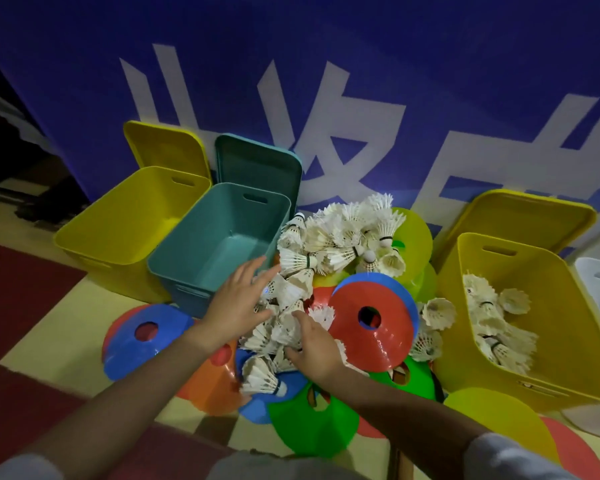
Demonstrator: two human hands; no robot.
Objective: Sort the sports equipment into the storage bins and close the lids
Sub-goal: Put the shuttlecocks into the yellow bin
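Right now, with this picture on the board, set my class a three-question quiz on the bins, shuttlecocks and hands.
1. True or false: the teal bin already holds shuttlecocks.
2. Which bin has shuttlecocks inside? A) the left yellow bin B) the teal bin C) the right yellow bin
3. Fill in: both hands reach into the pile of shuttlecocks lying on flat plastic ____.

Key
1. False: it shows only its bare floor.
2. C: white shuttlecocks lie in it, and its lid stands open behind.
3. Cones. The left hand spreads straight fingers over the pile; the right hand rests on shuttlecocks nearer the viewer.
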